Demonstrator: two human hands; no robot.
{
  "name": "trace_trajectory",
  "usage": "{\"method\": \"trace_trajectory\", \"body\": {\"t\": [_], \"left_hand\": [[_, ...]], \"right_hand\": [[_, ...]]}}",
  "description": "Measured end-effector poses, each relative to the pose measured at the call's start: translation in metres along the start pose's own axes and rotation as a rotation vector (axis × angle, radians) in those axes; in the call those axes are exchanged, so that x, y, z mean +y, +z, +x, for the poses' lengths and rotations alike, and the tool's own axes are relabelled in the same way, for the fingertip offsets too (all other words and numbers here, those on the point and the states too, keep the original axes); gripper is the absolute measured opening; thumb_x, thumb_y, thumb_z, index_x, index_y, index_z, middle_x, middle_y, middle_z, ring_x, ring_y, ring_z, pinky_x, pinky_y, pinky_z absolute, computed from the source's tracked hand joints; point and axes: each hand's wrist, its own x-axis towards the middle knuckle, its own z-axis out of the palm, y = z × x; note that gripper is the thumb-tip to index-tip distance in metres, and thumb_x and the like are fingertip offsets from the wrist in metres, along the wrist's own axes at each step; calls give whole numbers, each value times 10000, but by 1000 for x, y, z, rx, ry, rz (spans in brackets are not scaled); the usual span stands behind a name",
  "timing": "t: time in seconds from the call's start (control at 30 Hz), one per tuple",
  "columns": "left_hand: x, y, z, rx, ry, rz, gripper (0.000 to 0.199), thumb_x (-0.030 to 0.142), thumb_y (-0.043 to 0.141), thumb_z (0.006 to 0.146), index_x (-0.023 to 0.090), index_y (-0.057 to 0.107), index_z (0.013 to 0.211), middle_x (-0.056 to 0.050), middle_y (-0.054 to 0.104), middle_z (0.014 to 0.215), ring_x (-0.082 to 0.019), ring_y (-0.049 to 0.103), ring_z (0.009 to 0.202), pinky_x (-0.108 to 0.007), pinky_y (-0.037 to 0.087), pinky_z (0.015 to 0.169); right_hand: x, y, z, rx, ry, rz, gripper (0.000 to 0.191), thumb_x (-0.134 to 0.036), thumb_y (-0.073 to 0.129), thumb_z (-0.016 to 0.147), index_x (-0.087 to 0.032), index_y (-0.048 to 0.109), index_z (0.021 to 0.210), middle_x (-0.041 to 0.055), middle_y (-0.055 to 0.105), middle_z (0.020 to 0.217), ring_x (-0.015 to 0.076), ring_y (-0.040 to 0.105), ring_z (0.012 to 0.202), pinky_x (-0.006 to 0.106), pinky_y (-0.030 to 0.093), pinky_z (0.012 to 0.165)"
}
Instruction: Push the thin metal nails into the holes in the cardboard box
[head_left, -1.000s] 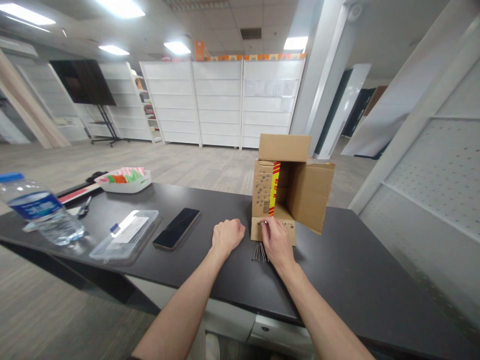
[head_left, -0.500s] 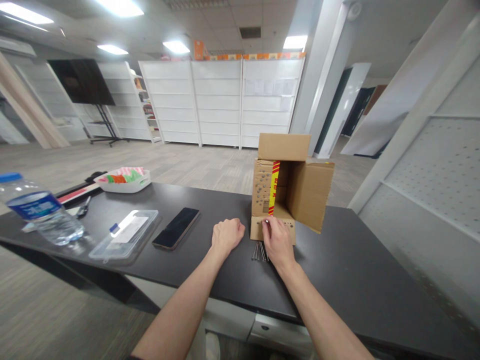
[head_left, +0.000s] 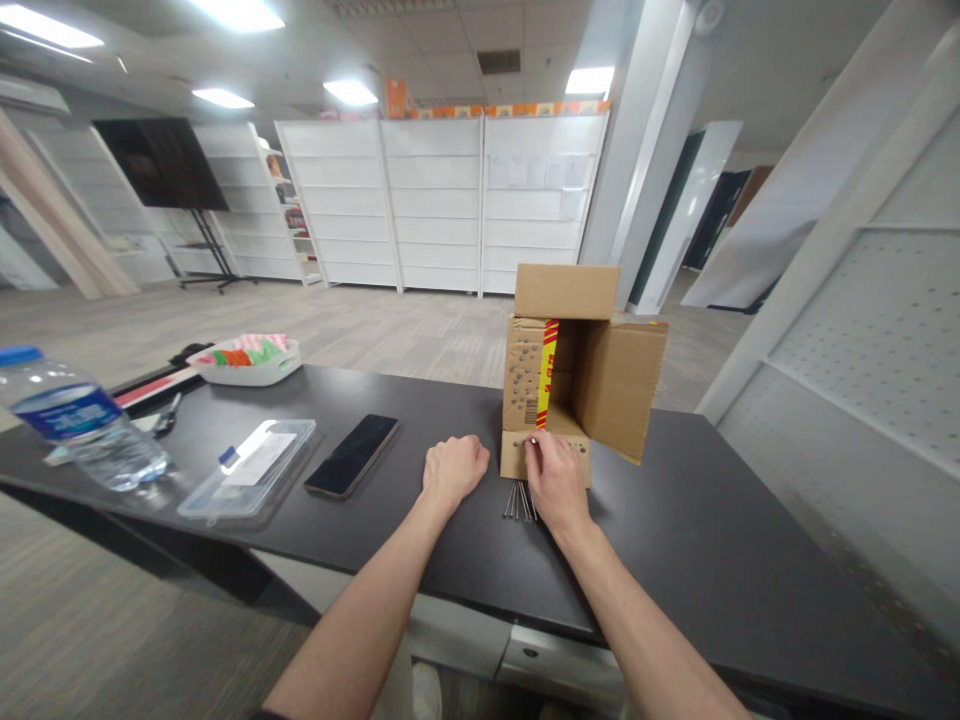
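My right hand [head_left: 556,478] is closed in a pinch at the low front flap of an upright, open cardboard box [head_left: 523,385]. A small shiny screw head [head_left: 534,441] shows at its thumb and fingertips; the rest of that screw is hidden. Just below the flap, several long thin metal screws [head_left: 517,502] lie fanned out on the table, partly behind the right hand. My left hand [head_left: 454,470] rests on the table left of the box, curled into a fist, with nothing showing in it. Holes dot the flap, and round grey spots cover the box's left panel.
Left of my hands lie a black phone [head_left: 354,455] and a clear plastic case [head_left: 251,470]. Farther left stands a water bottle [head_left: 82,420]. A white basket [head_left: 251,372] with colourful contents sits at the dark table's [head_left: 720,540] back edge. The box's side flap [head_left: 624,390] sticks out rightward.
Both hands, the box and the screws hold practically the same places; only a very slight shift of the camera view shows.
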Motion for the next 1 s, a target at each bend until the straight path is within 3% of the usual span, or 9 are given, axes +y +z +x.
{"method": "trace_trajectory", "body": {"t": [0.43,1.0], "left_hand": [[3,-8,-4,-29,-27,6,400,356,320,897,195,680,960,-142,690,967,-265,656,909,-340,451,777],[-1,-2,-1,-5,15,-4,398,345,311,892,198,678,947,-139,695,938,-260,659,887,-350,450,784]], "right_hand": [[2,0,1,16,9,-22,182,-208,388,922,-190,568,911,88,613,868,236,534,828,336,381,734],[1,3,-2,-8,47,36,146,-278,527,854,-188,627,909,67,654,917,242,562,895,372,385,826]]}}
